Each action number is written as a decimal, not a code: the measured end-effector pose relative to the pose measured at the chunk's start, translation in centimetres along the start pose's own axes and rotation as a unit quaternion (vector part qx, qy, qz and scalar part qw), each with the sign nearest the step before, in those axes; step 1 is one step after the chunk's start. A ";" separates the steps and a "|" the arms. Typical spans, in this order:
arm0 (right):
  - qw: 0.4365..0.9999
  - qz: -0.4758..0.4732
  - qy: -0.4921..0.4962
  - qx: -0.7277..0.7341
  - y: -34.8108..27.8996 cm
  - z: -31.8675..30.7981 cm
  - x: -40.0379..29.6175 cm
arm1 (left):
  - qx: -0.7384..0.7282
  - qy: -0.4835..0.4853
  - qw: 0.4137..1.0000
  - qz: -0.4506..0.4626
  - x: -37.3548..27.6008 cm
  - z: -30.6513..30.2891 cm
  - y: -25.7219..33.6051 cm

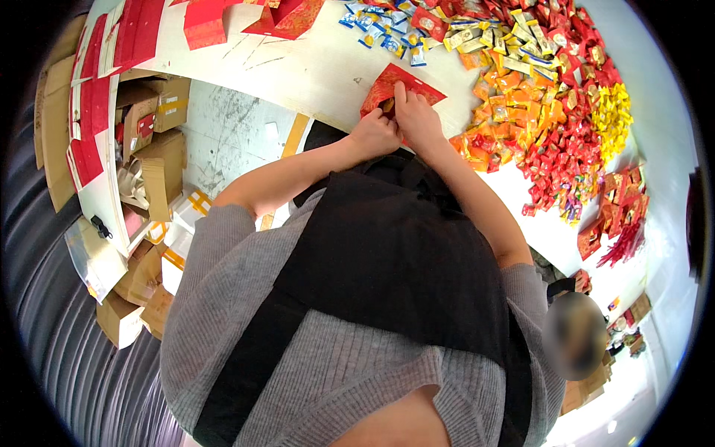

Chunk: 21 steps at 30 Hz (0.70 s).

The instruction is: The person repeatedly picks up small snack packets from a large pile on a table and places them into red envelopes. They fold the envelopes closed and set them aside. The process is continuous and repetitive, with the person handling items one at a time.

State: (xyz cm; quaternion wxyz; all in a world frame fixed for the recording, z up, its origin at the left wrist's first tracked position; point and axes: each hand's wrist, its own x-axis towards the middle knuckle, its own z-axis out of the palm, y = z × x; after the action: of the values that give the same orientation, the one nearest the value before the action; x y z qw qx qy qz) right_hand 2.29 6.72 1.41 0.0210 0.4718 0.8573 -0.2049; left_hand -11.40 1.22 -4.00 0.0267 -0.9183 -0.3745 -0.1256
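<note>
A red cardboard gift box with gold print lies partly folded near the front edge of the table, a dark opening on its near side. My left hand grips its near edge with curled fingers. Over the box's right part lies my right hand, its index finger stretched across the top panel and the other fingers bent onto the card. The two hands nearly touch, and they hide the near side of the box. Orange-wrapped sweets lie to the right of my right hand.
The white table also carries blue-and-white packets, yellow stick packets, small red sweets and yellow sweets. Folded red boxes and flat red card stacks lie at left. Filled red boxes stand far right, near another person.
</note>
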 end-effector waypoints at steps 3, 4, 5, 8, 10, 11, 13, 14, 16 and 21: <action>0.998 -0.040 0.056 -0.016 -0.2 0.2 -0.3 | -0.018 -0.015 0.999 -0.025 -0.7 -0.1 -0.3; 0.998 -0.045 0.031 -0.034 0.1 0.6 -0.6 | -0.026 -0.022 0.999 -0.031 -1.0 -0.1 -0.3; 0.997 -0.051 0.007 -0.052 0.2 0.9 -0.8 | -0.022 -0.037 0.998 -0.038 -1.3 -0.1 -0.4; 0.997 -0.008 -0.047 -0.061 0.6 1.0 -0.5 | -0.015 -0.057 0.996 -0.060 -1.3 -0.4 -0.4; 0.999 0.036 -0.027 0.021 0.6 -0.5 0.9 | -0.012 -0.041 0.996 -0.075 -1.3 -0.8 -0.4; 0.996 0.058 -0.017 0.063 0.7 -0.8 1.6 | -0.026 -0.041 0.995 -0.093 -1.5 -1.2 -0.4; 0.983 0.048 0.118 0.129 2.1 -0.7 3.0 | -0.051 -0.038 0.991 -0.121 -1.5 -2.4 -0.6; 0.979 0.035 0.152 0.133 2.8 -0.8 3.9 | -0.045 -0.044 0.990 -0.129 -1.8 -2.6 -0.5; 0.975 0.001 0.190 0.118 4.0 0.0 6.1 | -0.036 -0.056 0.989 -0.133 -1.9 -2.9 -0.6; 0.987 -0.029 0.155 -0.037 4.0 2.9 12.4 | -0.064 -0.120 0.982 -0.127 -1.7 -3.2 -1.1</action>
State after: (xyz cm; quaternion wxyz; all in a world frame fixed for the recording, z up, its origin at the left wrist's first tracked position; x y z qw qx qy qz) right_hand -1.79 17.49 -5.40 -0.1010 0.4717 0.8705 -0.0979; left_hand -14.02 0.44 -1.38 -0.0935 -0.8713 -0.4801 -0.0405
